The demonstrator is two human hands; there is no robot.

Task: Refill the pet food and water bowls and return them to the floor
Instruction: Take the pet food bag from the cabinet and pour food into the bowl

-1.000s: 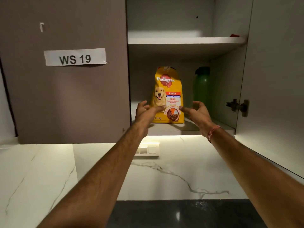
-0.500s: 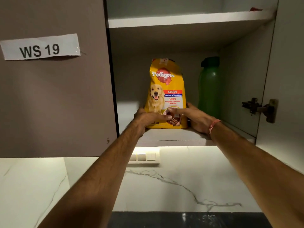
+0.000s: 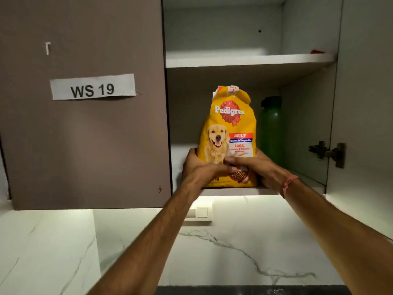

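A white paper strip stuck on the closed grey-brown cabinet door, at about nine o'clock from the bag, reads "WS 19" in black capitals. The yellow plastic dog food bag bears "Pedigree" in white near its twelve o'clock, over a red rosette. Lower, toward its three o'clock, a red band says "ADULT", a blue band "Chicken & Vegetable", then "100%" with small red words too blurred to read surely.
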